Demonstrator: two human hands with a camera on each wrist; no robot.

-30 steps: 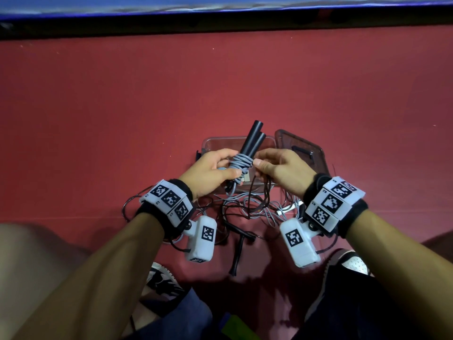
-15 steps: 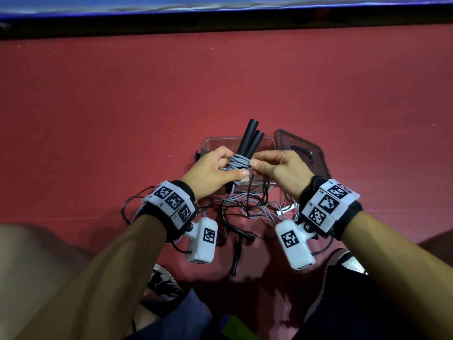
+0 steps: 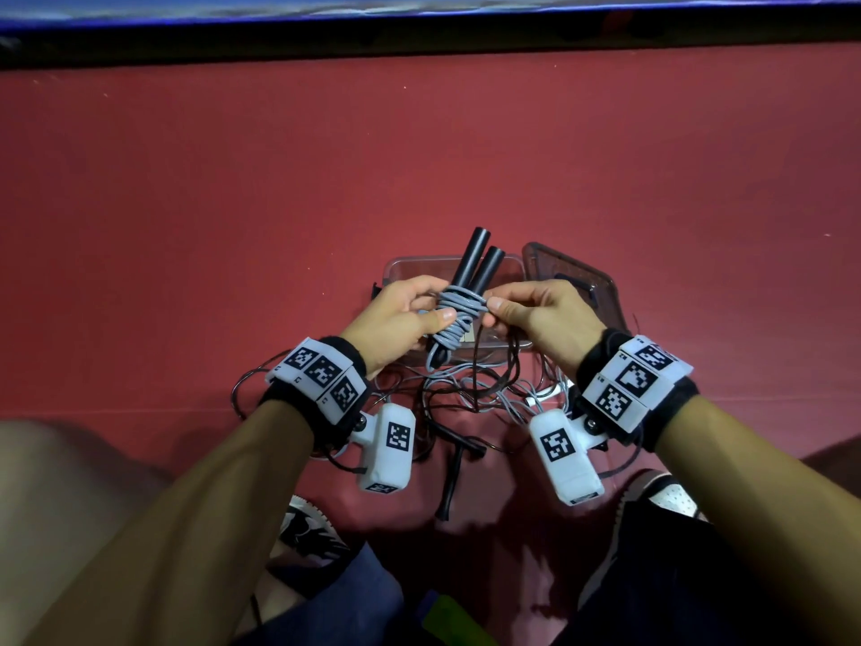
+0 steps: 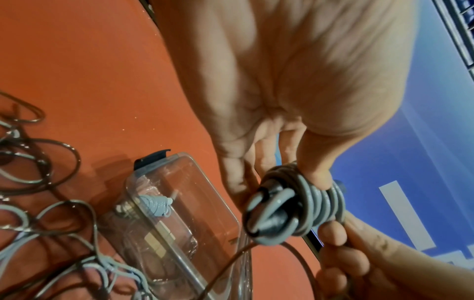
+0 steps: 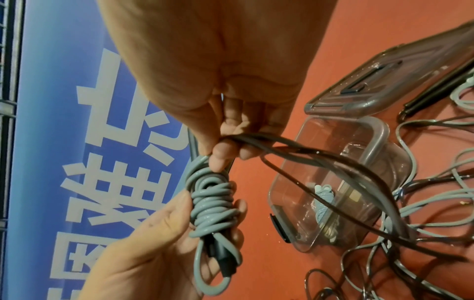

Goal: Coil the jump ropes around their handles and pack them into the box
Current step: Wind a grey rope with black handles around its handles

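Two black handles (image 3: pixel 475 268) stick up side by side above the clear box (image 3: pixel 405 268), with a grey rope coil (image 3: pixel 459 314) wound round them. My left hand (image 3: pixel 431 303) grips this bundle, thumb on the coil (image 4: pixel 302 205). My right hand (image 3: pixel 495 311) is at the coil's right side. It pinches dark rope strands (image 5: pixel 307 160), and its thumb tip touches the top of the grey coil (image 5: pixel 212 194). Inside the box (image 5: pixel 372 130) lies a pale coiled rope (image 5: pixel 324 201).
The box lid (image 3: pixel 573 277) lies right of the box. Loose grey and dark ropes (image 3: pixel 480 394) are tangled on the red floor under my wrists, with a black handle (image 3: pixel 452 477) nearer me. My shoes and knees are below. A blue banner wall runs along the far edge.
The bundle and both hands have drifted slightly away from me. Both hands keep their hold, and the coil looks the same.
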